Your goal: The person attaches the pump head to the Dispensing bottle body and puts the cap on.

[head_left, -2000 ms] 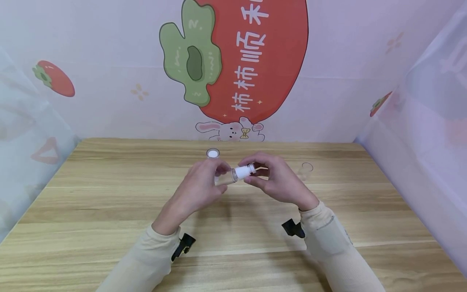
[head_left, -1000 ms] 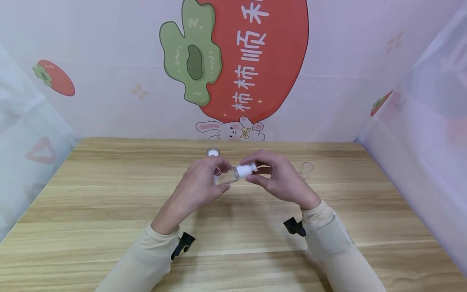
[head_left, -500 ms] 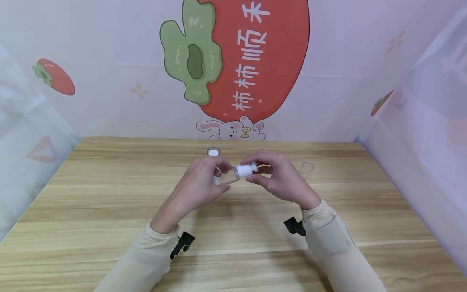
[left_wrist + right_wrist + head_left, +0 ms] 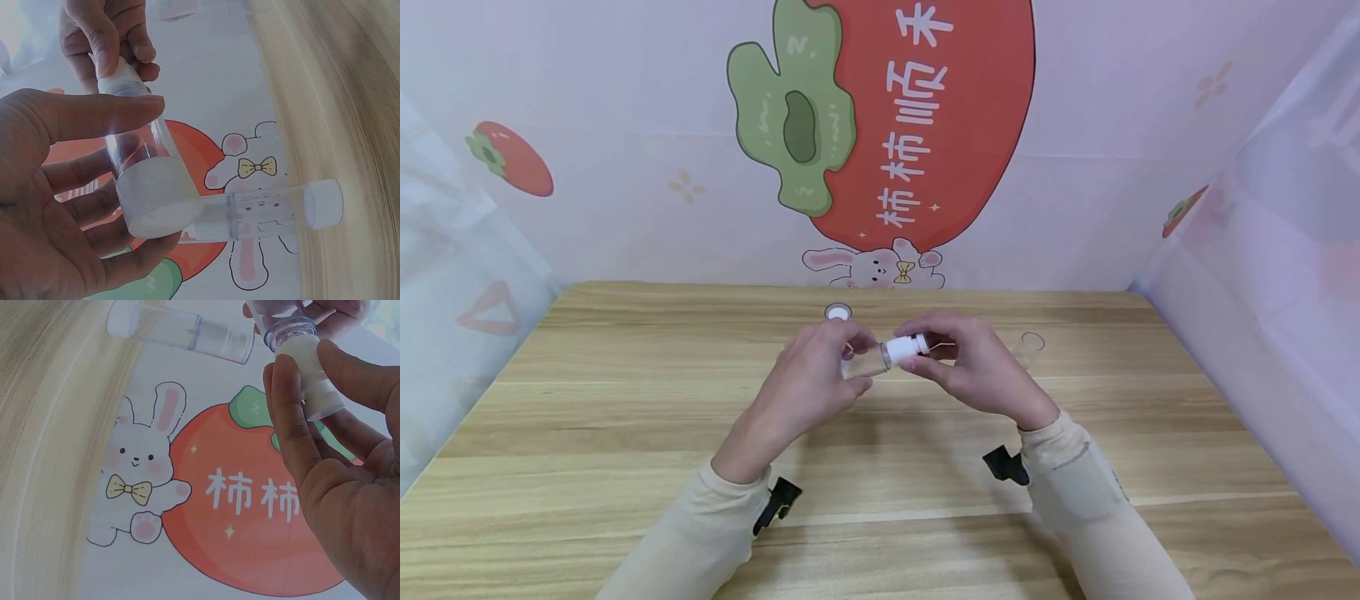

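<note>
Above the table, my left hand [image 4: 805,375] grips the clear body of a small pump bottle [image 4: 867,362], fingers and thumb round it. In the left wrist view its white base [image 4: 159,194] faces the camera. The bottle lies tilted, its white top pointing right. My right hand [image 4: 966,358] pinches that white pump top [image 4: 901,350] between thumb and fingers. From the right wrist view, the white top [image 4: 300,359] sits at the bottle's clear collar; whether it is fully seated I cannot tell.
A second clear bottle [image 4: 269,212] with a white base stands upright at the back, partly behind my left hand in the head view. A transparent round-rimmed piece, perhaps a cap [image 4: 1032,342], is on the wooden table [image 4: 880,533] to the right. A printed cloth backs the table.
My right thumb and fingers have shifted slightly on the white pump top. The left hand keeps its grip on the bottle in nearly the same place.
</note>
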`<state>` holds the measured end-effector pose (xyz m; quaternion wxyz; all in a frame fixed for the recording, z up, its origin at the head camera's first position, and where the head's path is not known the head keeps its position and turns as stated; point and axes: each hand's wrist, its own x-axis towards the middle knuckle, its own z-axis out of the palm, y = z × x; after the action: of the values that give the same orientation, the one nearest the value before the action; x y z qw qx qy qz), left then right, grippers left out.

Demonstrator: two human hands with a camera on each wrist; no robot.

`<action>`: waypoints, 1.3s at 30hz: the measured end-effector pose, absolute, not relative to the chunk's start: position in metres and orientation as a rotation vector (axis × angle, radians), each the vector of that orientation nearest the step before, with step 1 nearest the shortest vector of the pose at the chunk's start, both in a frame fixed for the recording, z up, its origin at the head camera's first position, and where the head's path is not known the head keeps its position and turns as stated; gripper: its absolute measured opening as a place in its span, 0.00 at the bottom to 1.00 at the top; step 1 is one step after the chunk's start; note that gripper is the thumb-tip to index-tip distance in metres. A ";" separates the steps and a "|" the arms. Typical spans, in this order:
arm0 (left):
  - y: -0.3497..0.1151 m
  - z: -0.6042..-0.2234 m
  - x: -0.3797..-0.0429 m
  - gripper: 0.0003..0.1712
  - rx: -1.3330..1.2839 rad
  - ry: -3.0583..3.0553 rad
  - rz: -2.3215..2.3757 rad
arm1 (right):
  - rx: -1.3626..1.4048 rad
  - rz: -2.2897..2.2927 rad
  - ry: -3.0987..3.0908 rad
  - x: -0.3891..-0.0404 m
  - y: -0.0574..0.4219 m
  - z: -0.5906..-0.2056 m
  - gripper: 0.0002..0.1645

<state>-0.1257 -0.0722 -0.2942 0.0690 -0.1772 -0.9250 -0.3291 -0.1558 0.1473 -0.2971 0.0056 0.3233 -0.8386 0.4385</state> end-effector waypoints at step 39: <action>-0.072 -0.293 -0.125 0.22 -0.603 -2.700 -0.940 | 0.861 1.392 -2.732 -0.156 0.145 -0.296 0.07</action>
<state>-0.1245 -0.0724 -0.2931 0.1098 -0.2052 -0.9185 -0.3198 -0.1561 0.1453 -0.2957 -0.0214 0.2702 -0.8576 0.4370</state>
